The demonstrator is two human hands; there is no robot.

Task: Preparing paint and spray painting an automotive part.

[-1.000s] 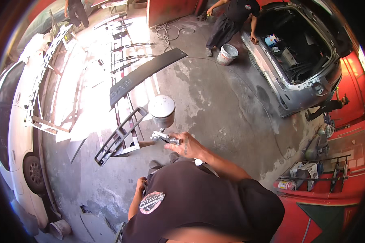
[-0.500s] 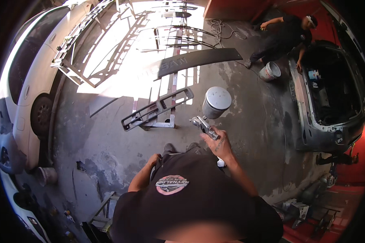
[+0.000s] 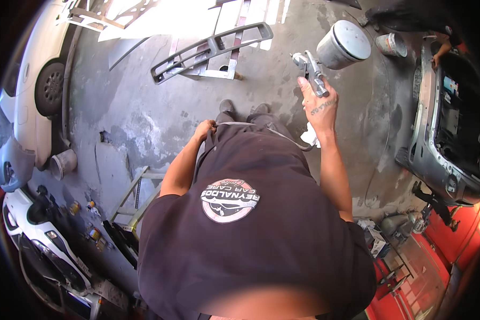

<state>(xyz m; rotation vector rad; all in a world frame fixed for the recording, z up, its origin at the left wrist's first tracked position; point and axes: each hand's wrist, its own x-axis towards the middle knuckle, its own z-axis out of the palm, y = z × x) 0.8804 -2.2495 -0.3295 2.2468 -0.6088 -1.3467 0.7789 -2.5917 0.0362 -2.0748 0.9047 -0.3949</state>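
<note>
My right hand (image 3: pixel 321 111) is wrapped round the handle of a metal spray gun (image 3: pixel 310 70), held out ahead and to the right. A large round grey paint cup (image 3: pixel 342 47) sits beside the gun's body. At my waist, my left hand (image 3: pixel 204 129) is closed on a thin grey hose (image 3: pixel 282 133), which passes across my front toward the right. Ahead of me, apart from the gun, a dark grille frame (image 3: pixel 212 49) with long openings rests at a slant on a metal stand (image 3: pixel 218 72). Something white (image 3: pixel 310 136) shows by my right wrist.
A pale car (image 3: pixel 40 58) stands at left, with a loose bumper (image 3: pixel 17 160) and bucket (image 3: pixel 64 162) near it. At right are a stripped car body (image 3: pixel 429 128), another bucket (image 3: pixel 392 45) and a co-worker (image 3: pixel 410 16). A folding ladder (image 3: pixel 136 194) stands near my left elbow.
The view has tilted down, so floor, stand and grille frame sit higher in the picture. My right hand and the spray gun have shifted right and outward. The hose at my waist now shows.
</note>
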